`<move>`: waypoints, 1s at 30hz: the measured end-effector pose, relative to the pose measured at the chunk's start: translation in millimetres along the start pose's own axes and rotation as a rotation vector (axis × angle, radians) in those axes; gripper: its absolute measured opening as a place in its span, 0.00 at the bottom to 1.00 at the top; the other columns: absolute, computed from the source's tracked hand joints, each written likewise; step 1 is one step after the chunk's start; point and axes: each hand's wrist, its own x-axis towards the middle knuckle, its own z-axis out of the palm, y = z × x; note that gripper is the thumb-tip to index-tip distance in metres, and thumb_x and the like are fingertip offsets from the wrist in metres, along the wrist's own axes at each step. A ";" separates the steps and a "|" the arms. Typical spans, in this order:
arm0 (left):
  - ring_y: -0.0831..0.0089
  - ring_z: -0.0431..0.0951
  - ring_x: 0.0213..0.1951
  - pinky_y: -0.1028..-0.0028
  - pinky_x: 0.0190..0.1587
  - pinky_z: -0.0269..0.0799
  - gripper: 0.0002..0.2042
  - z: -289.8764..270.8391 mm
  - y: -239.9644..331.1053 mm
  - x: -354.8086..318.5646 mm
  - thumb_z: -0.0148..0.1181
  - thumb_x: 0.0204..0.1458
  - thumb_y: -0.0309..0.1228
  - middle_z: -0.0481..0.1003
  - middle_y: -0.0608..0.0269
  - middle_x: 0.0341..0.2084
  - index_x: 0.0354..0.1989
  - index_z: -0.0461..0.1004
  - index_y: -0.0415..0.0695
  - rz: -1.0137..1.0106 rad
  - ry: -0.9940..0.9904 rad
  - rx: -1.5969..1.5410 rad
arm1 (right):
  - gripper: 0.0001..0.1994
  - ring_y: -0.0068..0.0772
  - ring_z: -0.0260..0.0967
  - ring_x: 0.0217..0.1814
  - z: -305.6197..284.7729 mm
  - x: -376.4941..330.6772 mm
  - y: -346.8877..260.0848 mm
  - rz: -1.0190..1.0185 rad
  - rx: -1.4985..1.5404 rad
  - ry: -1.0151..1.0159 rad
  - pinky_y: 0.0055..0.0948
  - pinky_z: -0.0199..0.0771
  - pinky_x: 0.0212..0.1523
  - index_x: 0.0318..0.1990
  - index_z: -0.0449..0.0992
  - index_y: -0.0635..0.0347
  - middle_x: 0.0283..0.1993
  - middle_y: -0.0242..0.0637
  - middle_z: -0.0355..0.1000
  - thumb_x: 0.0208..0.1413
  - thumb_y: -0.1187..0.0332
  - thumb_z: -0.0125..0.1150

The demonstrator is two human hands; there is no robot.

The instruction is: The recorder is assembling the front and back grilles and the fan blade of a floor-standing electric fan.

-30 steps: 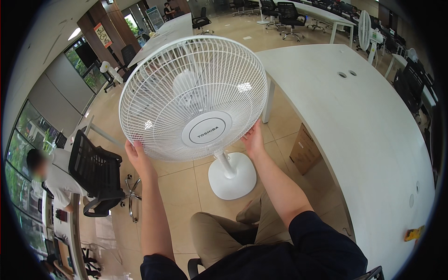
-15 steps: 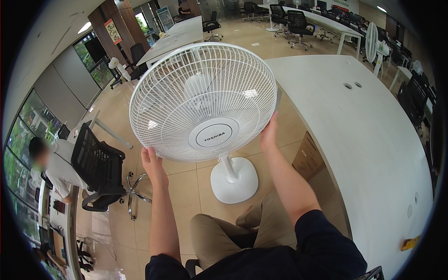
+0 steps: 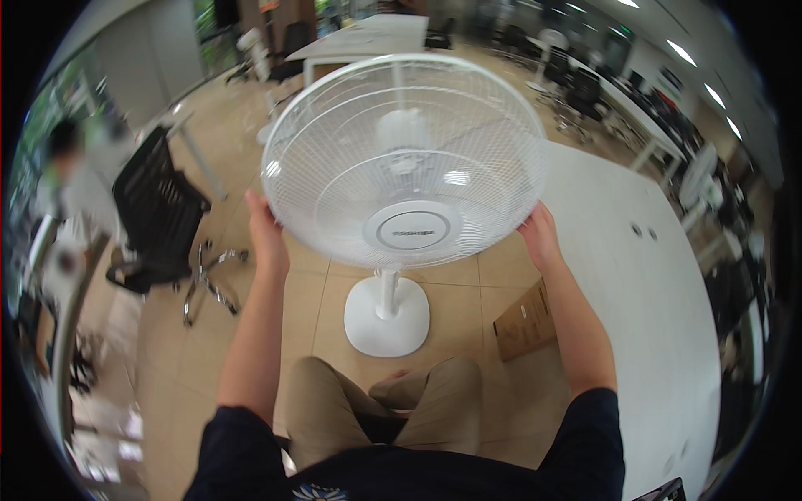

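Observation:
In front of me is a white stand fan, its round wire grille [image 3: 330, 200] tilted so the grey-ringed centre cap [image 3: 413, 229] sits low and toward me. My left hand [image 3: 268, 234] grips the grille's rim at the lower left. On the lower right of the rim, my right hand [image 3: 540, 236] is closed, its fingertips partly hidden behind the wires. Through the mesh the white motor housing [image 3: 402, 129] shows. Below, the short pole [image 3: 388, 294] rises from a rounded white base [image 3: 387, 330] on the tiled floor, just beyond my knees.
A long white table [image 3: 635, 334] runs along my right, with a brown cardboard box [image 3: 526, 321] on the floor beside it. To the left stand a black mesh office chair [image 3: 159, 209] and a seated person [image 3: 88, 192]. Another white table [image 3: 368, 37] is farther off.
The view has turned and blurred. The grille now lies more level across in my hands, its lower right side having come down. My right hand has shifted outward along with the rim.

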 end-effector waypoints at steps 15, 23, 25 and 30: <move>0.66 0.78 0.50 0.66 0.53 0.74 0.24 42.2 4.7 -3.5 0.33 0.73 0.45 0.78 0.57 0.49 0.52 0.73 0.39 0.107 0.199 -0.190 | 0.32 0.32 0.68 0.65 -5.5 0.4 31.6 -0.043 -0.134 -0.031 0.36 0.68 0.64 0.71 0.61 0.58 0.66 0.36 0.68 0.72 0.42 0.46; 0.70 0.77 0.40 0.66 0.47 0.73 0.22 48.0 4.9 -9.0 0.36 0.71 0.45 0.77 0.62 0.37 0.38 0.72 0.42 0.062 0.322 -0.237 | 0.30 0.25 0.71 0.51 -6.0 -3.4 24.9 -0.155 -0.217 0.003 0.30 0.72 0.51 0.68 0.64 0.59 0.54 0.32 0.73 0.71 0.44 0.49; 0.70 0.77 0.39 0.66 0.46 0.73 0.22 42.0 7.0 -8.0 0.36 0.71 0.45 0.77 0.63 0.37 0.38 0.72 0.42 0.072 0.318 -0.238 | 0.29 0.24 0.70 0.47 -5.1 -2.0 24.3 -0.173 -0.251 -0.008 0.29 0.72 0.48 0.67 0.65 0.60 0.50 0.30 0.73 0.72 0.45 0.49; 0.70 0.77 0.40 0.66 0.46 0.73 0.19 42.8 8.6 -16.2 0.36 0.71 0.43 0.77 0.62 0.38 0.38 0.71 0.42 0.046 0.367 -0.235 | 0.22 0.22 0.70 0.41 0.1 -9.4 17.7 -0.184 -0.299 -0.006 0.26 0.72 0.42 0.60 0.69 0.61 0.46 0.31 0.73 0.73 0.51 0.48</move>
